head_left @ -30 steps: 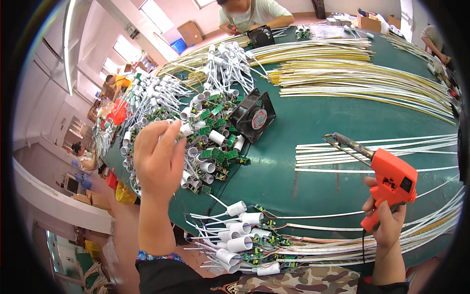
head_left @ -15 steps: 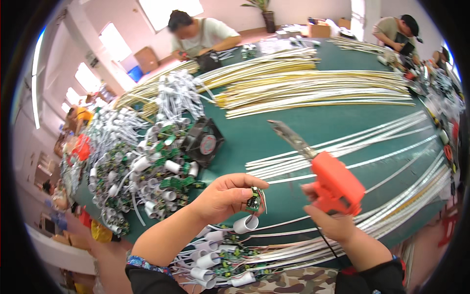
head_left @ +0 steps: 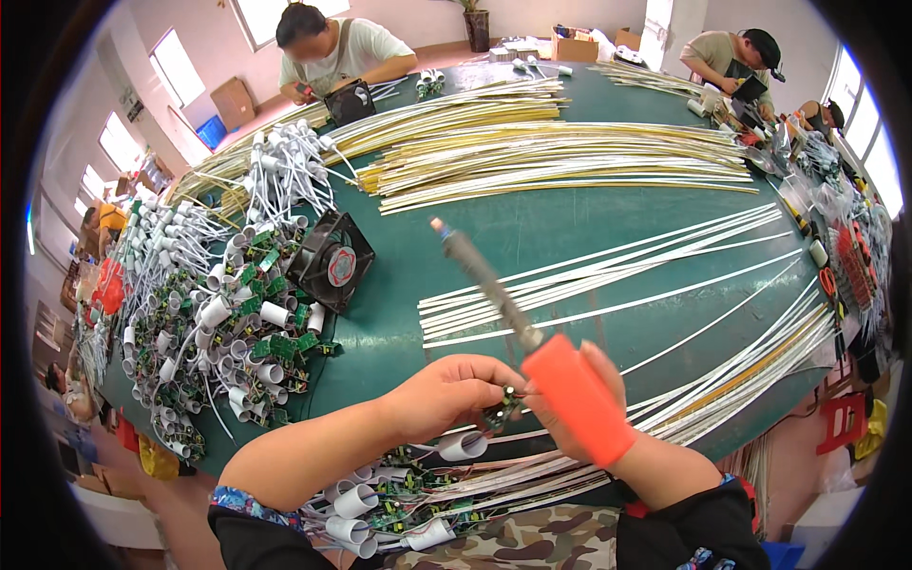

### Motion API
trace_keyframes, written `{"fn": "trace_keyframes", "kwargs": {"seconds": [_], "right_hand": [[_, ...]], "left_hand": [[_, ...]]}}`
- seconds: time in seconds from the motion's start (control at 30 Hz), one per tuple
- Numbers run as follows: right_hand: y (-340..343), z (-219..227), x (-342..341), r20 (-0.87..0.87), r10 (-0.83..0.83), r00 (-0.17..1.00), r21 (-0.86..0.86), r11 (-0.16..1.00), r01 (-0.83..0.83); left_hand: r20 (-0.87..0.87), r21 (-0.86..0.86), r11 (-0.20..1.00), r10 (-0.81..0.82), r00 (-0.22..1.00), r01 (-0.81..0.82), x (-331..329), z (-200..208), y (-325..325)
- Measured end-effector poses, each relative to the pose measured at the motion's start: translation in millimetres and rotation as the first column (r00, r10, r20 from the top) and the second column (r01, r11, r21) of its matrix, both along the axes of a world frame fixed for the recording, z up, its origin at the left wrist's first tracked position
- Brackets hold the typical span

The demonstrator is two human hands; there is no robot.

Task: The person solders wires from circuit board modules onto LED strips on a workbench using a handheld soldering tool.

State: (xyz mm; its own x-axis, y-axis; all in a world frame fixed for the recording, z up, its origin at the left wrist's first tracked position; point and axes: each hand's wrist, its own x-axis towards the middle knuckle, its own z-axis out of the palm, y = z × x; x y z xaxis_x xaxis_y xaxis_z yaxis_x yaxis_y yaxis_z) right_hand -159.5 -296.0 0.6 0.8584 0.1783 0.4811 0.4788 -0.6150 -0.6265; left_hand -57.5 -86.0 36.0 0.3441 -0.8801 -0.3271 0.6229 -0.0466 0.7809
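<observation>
While gripping a red soldering gun (head_left: 576, 399) in the right hand (head_left: 562, 429), pinches a small circuit board (head_left: 501, 412) with fingers of the left hand (head_left: 442, 391), over the green counter (head_left: 389, 332), near a white tube (head_left: 462, 446).

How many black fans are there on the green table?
2: the near fan beside the heap of white tubes, the far fan in front of the co-worker in white. More could be hidden.

forearms (head_left: 323, 432) angled inward from below, left grip (head_left: 461, 385) in a fingertip pinch, right grip (head_left: 560, 429) curled, close together
</observation>
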Motion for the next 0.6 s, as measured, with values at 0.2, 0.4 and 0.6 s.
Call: {"fn": "trace_keyframes", "kwargs": {"seconds": [0.2, 0.4, 0.6], "right_hand": [[12, 27, 4, -0.329, 0.137, 0.934, 0.69, 0.711, 0.139], [2, 18, 11, -0.354, 0.302, 0.885, 0.933, 0.175, 0.313], [-11, 21, 11, -0.331, 0.214, 0.919, 0.943, 0.125, 0.31]], "left_hand": [[0.301, 0.197, 0.979, -0.119, 0.946, 0.061, -7, 30, -11], [0.506, 0.294, 0.953, -0.095, 0.857, -0.069, -13, 35, -15], [0.442, 0.256, 0.928, 0.135, 0.887, -0.269, -2, 26, 1]]}}
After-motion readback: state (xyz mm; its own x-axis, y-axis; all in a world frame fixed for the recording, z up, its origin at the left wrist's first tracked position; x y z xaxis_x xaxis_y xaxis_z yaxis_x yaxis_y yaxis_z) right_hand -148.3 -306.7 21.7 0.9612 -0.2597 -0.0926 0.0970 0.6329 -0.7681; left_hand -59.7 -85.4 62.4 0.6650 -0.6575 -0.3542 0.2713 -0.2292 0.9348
